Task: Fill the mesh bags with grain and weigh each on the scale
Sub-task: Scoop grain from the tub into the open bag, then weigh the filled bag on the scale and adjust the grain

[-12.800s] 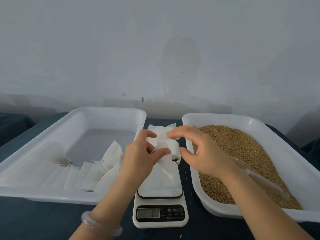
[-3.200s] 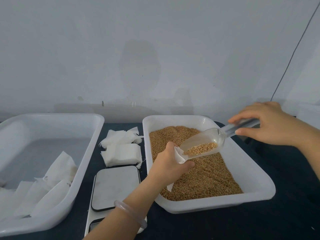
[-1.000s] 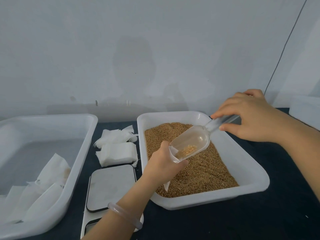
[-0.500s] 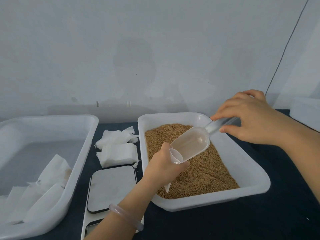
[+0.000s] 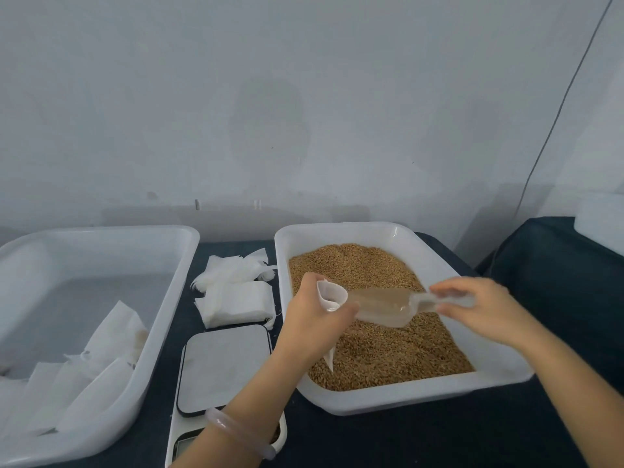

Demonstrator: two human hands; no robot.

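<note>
Head view: left grip (image 5: 314,327) clutches mesh bag (image 5: 332,295), right grip (image 5: 483,309) pinches scoop (image 5: 385,305) at its mouth.

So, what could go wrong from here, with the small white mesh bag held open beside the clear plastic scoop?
1. The small white mesh bag has a narrow mouth next to the wide clear plastic scoop. Some grain may miss it, though it would likely fall back into the white plastic grain tray.
2. The left hand has its wrist over the white digital scale; a bump might disturb it.
</note>
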